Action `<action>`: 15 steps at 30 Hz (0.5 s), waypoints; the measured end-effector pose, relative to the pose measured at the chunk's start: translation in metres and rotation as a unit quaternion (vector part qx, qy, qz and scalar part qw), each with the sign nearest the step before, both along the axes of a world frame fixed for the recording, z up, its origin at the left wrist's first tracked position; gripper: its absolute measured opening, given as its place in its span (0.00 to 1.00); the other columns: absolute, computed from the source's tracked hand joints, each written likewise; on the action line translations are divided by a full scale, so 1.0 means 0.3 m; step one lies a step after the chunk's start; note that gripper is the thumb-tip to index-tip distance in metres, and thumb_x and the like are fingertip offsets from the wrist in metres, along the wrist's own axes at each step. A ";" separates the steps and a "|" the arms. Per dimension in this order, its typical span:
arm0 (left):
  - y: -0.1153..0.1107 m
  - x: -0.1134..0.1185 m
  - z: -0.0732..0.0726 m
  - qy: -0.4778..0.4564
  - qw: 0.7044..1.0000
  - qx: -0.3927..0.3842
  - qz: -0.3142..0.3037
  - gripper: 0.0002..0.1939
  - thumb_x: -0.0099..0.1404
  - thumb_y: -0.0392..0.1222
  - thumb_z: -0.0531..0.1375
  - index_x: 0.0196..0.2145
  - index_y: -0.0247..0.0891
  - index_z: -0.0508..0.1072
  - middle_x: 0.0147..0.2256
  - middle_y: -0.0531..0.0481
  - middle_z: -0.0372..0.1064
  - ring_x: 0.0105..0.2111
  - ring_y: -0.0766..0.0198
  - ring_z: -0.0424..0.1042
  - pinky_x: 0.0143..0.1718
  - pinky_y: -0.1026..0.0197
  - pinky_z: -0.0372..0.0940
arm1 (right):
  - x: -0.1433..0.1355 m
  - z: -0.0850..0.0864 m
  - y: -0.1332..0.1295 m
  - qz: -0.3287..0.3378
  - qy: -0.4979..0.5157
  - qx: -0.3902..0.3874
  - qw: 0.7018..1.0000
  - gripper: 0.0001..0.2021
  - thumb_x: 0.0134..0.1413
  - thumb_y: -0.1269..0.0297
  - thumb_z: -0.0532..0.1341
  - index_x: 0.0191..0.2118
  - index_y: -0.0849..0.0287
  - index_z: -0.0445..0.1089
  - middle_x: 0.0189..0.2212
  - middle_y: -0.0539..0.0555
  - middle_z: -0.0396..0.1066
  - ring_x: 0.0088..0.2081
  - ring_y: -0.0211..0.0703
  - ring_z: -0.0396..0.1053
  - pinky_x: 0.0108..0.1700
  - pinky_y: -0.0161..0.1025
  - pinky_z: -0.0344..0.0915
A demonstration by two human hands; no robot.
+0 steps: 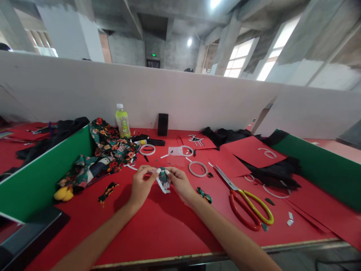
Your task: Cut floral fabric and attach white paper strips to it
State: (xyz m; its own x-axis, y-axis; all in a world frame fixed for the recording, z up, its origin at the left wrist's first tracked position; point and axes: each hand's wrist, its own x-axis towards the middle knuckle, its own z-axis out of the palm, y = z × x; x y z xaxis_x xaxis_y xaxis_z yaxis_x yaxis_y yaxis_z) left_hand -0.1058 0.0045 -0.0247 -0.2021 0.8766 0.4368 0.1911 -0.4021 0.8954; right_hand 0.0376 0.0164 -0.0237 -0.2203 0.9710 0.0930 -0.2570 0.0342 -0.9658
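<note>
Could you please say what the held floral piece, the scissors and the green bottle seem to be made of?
Floral piece: probably matt cloth, given its dull print, though paper is possible.
Scissors: metal-looking blades, grey with a sheen; smooth, coloured handles suggest plastic.
Bottle: likely smooth plastic; its green looks translucent.

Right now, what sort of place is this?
Probably a craft workroom in an unfinished-looking building: large scissors and bunched floral fabric lie out under a bare concrete ceiling.
</note>
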 end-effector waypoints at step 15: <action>-0.022 0.007 0.027 0.064 0.996 0.031 0.053 0.11 0.55 0.47 0.62 0.25 0.35 0.73 0.29 0.51 0.61 0.25 0.69 0.63 0.26 0.65 0.63 | -0.009 0.016 -0.031 -0.005 -0.026 0.021 0.999 0.14 0.46 0.54 0.62 0.31 0.60 0.73 0.22 0.49 0.67 0.21 0.33 0.61 0.24 0.32 0.60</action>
